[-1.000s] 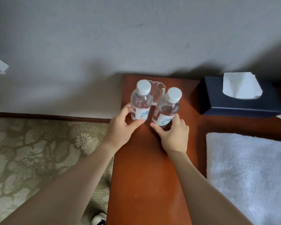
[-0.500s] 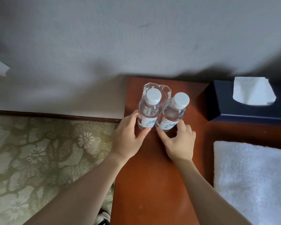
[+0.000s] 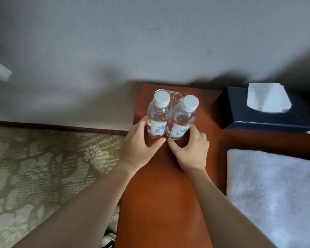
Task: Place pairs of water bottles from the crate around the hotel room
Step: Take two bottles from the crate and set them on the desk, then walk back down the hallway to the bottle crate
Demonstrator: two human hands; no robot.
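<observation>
Two clear white-capped bottles [image 3: 168, 119] stand upright, touching, on the table [image 3: 161, 203].

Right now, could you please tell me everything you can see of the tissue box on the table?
The tissue box is a dark navy, rectangular box that looks leather-like. A white tissue stands up out of the opening in its top. It lies flat at the back of the wooden table, near the wall, to the right of the two bottles and apart from them. Neither hand touches it.
</observation>
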